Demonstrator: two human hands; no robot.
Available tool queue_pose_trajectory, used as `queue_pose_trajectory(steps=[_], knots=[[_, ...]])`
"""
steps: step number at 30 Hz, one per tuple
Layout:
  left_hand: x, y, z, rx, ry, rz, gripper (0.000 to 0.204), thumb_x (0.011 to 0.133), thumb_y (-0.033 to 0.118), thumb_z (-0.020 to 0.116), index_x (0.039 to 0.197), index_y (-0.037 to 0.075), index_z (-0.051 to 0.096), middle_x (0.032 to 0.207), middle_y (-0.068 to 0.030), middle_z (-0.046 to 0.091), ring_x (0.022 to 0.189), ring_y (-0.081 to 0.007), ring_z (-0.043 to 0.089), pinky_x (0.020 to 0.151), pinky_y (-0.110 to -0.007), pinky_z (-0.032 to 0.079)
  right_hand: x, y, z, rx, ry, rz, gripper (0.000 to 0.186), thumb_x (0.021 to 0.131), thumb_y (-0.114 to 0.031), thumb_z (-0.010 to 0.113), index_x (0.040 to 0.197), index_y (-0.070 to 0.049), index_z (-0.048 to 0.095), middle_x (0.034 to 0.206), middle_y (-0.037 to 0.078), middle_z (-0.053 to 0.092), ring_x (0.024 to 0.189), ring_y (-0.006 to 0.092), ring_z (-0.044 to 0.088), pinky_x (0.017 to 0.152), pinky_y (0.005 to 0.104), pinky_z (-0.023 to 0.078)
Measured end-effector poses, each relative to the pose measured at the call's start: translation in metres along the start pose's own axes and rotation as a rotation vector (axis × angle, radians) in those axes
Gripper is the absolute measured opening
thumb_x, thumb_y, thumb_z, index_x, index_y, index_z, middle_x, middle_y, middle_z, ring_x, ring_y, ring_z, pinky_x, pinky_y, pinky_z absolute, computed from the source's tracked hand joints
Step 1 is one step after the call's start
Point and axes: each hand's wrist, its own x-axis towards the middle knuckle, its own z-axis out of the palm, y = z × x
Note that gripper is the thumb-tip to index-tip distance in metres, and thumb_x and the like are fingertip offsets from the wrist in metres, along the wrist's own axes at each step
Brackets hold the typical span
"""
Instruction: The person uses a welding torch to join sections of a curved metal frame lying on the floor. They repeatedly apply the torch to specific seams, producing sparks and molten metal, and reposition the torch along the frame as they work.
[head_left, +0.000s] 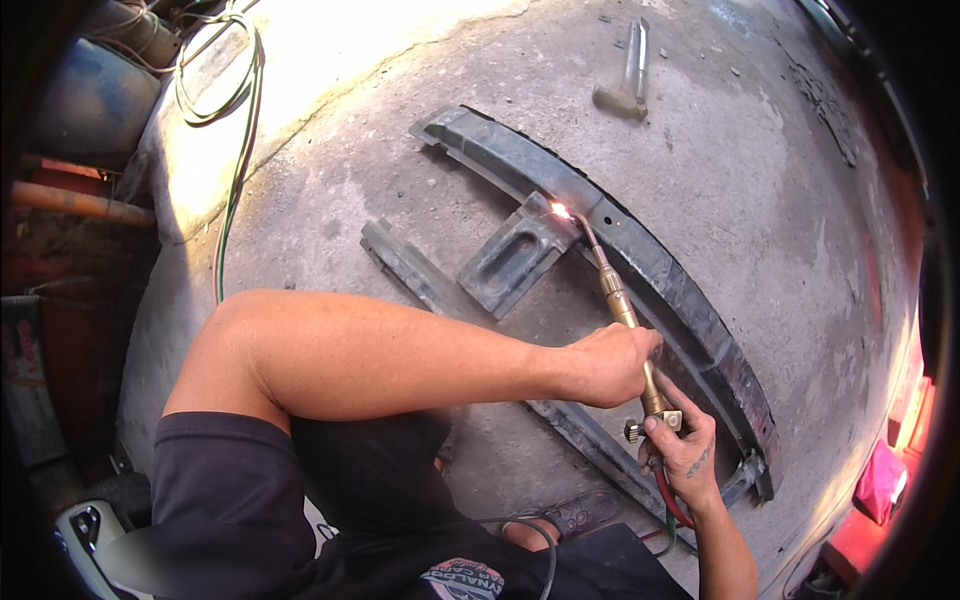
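Note:
A brass gas torch (613,292) runs between both my hands, its thin tip angled up and left. My left hand (612,365) wraps round the handle. Lower down, my right hand (686,448) grips the torch's rear end by the valve knobs, where a red hose (668,492) and a green one join. At the tip, a bright glow (561,210) meets the seam between a long curved dark metal beam (640,262) and a short ribbed metal bracket (520,258). Nearer me, a second long metal rail (572,432) lies partly hidden beneath my left arm.
A hammer (630,80) lies on the concrete floor (740,170) beyond the beam. Green and dark hoses (245,120) loop along the left, beside a blue tank (95,100). A pink object (880,482) sits at the far right. My sandalled foot (575,518) is close below the rail.

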Motion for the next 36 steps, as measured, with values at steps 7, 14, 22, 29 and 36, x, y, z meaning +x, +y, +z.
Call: queue_pose_trajectory(steps=[7, 14, 22, 29, 36], knots=[[-0.0002, -0.0004, 0.0009, 0.005, -0.001, 0.008, 0.030, 0.092, 0.004, 0.057, 0.120, -0.007, 0.061, 0.102, -0.0311, 0.070, 0.104, -0.0462, 0.068, 0.089, -0.051, 0.054, -0.0003, 0.0015, -0.0013, -0.020, -0.008, -0.022, 0.058, 0.090, 0.002, 0.064, 0.147, 0.002, 0.053, 0.087, 0.007, 0.067, 0.064, 0.0110, 0.064, 0.054, 0.0273, 0.052], [-0.0003, 0.0001, -0.0009, 0.003, -0.012, -0.009, 0.031, 0.092, 0.004, 0.056, 0.121, -0.008, 0.061, 0.103, -0.0314, 0.070, 0.105, -0.0460, 0.068, 0.090, -0.050, 0.054, 0.0011, 0.0045, -0.0020, -0.017, -0.011, -0.027, 0.058, 0.090, 0.002, 0.063, 0.147, 0.003, 0.053, 0.088, 0.008, 0.067, 0.064, 0.0111, 0.064, 0.054, 0.0271, 0.052], [-0.0012, 0.0029, -0.0034, 0.013, -0.002, 0.010, 0.031, 0.092, 0.004, 0.057, 0.121, -0.008, 0.061, 0.104, -0.0316, 0.070, 0.107, -0.0458, 0.068, 0.091, -0.050, 0.054, 0.0014, 0.0046, -0.0015, 0.041, -0.017, -0.039, 0.059, 0.093, -0.008, 0.072, 0.147, 0.004, 0.052, 0.089, 0.008, 0.068, 0.063, 0.0118, 0.064, 0.053, 0.0269, 0.052], [0.0002, -0.0018, 0.0013, 0.006, 0.016, 0.014, 0.031, 0.092, 0.005, 0.057, 0.121, -0.007, 0.061, 0.104, -0.0316, 0.070, 0.106, -0.0461, 0.068, 0.091, -0.050, 0.054, -0.0004, 0.0015, -0.0005, 0.039, -0.021, -0.012, 0.059, 0.093, -0.008, 0.073, 0.147, 0.004, 0.052, 0.088, 0.008, 0.068, 0.063, 0.0117, 0.063, 0.053, 0.0265, 0.051], [-0.0004, -0.0014, -0.0002, 0.001, 0.009, 0.009, 0.030, 0.092, 0.005, 0.057, 0.120, -0.007, 0.061, 0.101, -0.0312, 0.071, 0.104, -0.0462, 0.068, 0.089, -0.051, 0.054, 0.0001, -0.0004, 0.0005, 0.026, -0.014, 0.001, 0.059, 0.093, -0.007, 0.073, 0.147, 0.003, 0.052, 0.088, 0.008, 0.068, 0.063, 0.0114, 0.064, 0.053, 0.0263, 0.051]])
